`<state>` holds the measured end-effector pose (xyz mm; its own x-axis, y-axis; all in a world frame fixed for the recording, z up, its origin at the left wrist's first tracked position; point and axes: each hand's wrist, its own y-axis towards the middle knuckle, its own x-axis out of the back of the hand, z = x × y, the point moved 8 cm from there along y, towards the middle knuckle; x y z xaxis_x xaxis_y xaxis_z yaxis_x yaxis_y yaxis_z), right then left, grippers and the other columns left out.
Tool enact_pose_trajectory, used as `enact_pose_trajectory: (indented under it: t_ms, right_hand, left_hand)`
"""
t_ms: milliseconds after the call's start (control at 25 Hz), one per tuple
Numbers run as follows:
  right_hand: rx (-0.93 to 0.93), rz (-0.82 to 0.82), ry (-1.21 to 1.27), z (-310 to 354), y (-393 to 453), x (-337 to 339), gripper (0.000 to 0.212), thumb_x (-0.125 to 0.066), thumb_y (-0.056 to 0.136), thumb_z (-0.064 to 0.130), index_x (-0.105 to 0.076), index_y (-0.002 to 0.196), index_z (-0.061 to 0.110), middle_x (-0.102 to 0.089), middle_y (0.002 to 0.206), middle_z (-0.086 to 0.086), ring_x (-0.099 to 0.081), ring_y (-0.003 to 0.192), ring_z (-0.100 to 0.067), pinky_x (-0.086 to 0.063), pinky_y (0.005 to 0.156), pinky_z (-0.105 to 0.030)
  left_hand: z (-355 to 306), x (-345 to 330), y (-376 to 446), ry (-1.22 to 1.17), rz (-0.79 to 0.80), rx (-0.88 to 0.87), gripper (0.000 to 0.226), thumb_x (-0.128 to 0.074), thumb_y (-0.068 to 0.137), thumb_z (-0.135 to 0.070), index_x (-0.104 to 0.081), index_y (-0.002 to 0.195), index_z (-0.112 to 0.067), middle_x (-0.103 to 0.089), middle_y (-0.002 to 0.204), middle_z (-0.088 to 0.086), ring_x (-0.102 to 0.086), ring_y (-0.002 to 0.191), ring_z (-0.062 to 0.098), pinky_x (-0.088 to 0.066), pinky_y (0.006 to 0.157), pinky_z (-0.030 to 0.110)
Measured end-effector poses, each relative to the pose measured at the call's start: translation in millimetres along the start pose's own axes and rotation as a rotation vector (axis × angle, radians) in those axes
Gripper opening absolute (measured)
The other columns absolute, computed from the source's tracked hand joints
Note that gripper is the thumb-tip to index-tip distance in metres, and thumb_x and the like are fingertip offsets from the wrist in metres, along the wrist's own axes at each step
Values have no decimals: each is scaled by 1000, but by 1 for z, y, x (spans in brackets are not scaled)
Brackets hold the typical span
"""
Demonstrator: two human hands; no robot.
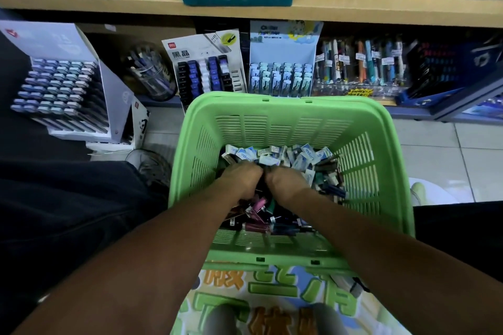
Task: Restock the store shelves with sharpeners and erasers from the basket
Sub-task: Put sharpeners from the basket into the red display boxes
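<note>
Basket: green slotted plastic basket (288, 128), on the floor just in front of the lower shelf (245, 12).
Contents: white-and-blue wrapped erasers (280, 156) heaped at the basket's far side; darker small pieces, some purple (258, 205), at its near side, too blurred to name.
Left hand: the left hand (241, 181) is down in the pile at the basket's middle, fingers curled under and buried; whether its grip holds anything I cannot tell.
Right hand: the right hand (287, 182) touches the left, fingers likewise curled into the pile; grip hidden.
Behind basket: a lead-refill display card (202, 62) and a pale blue display box (283, 62) stand on the lower shelf.
</note>
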<state>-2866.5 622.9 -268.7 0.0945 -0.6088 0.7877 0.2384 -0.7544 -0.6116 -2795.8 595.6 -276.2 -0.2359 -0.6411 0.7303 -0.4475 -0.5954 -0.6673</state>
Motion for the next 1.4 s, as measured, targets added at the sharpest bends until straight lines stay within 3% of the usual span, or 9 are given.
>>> enact_pose_trajectory:
  t_ms: [160,320,520,760,840,1040,1160,1280,1400]
  right_hand:
    - [22,-7,-137,7,11,-14,56,-52,97,9,-32,149,5,-26,153,-17,-41,129,-41,-53,91,-48]
    - [34,48,-184,3,16,-6,75,-60,95,23,-16,156,21,-26,154,-12,-34,137,-38,-47,90,-50]
    - [85,14,-232,5,18,-18,74,-63,91,13,-25,153,28,-41,142,-14,-49,122,-37,-44,73,-40]
    - [-76,-113,1148,-19,25,13,74,-86,71,20,-41,129,15,-65,113,-10,-67,99,-27,-59,84,-47]
    - [-69,-70,1333,-13,29,16,80,-92,60,22,-45,123,10,-69,108,-11,-71,95,-26,-61,83,-46]
    - [20,-46,1487,-6,25,17,46,-88,66,-1,-68,107,2,-74,102,-18,-71,99,-33,-58,92,-42]
    - [30,42,1565,-5,23,9,62,-76,70,-19,-59,123,6,-69,115,-9,-67,108,-27,-58,91,-38]
    - [23,72,904,-8,23,1,55,-78,78,-3,-57,127,11,-63,125,-9,-62,113,-26,-56,93,-37]
    - [292,120,457,23,15,-16,72,-84,77,24,-52,142,23,-51,145,-5,-50,129,-24,-44,102,-31]
  left_hand:
    - [4,-3,2,-10,64,30,27,-66,86,-20,-62,111,-10,-64,113,13,-61,106,32,-49,81,36]
    - [25,1,-1,-135,161,111,12,-57,90,-13,-58,101,-7,-59,97,11,-58,88,28,-46,71,31]
    - [53,19,-5,-429,-19,274,28,-59,87,-10,-66,113,-6,-67,111,15,-64,96,31,-54,77,30]
    - [50,18,-23,-1304,-39,464,21,-66,91,-11,-62,112,-9,-69,103,15,-68,93,31,-59,86,49]
    - [42,20,-28,-1393,16,431,28,-73,86,-10,-63,112,-9,-72,103,14,-71,93,30,-58,86,53]
    - [47,21,-30,-1346,-36,422,42,-80,79,-6,-58,114,-15,-67,103,11,-69,90,31,-59,80,56]
    - [55,20,-23,-1150,-90,423,52,-84,73,-11,-55,116,-15,-63,106,9,-64,88,26,-61,77,47]
    - [58,30,-20,-631,-142,349,58,-86,66,-20,-53,112,-12,-64,110,9,-64,95,28,-57,82,37]
    - [52,34,-22,-238,-194,289,59,-77,77,-24,-47,126,-13,-56,125,12,-61,112,33,-51,86,38]
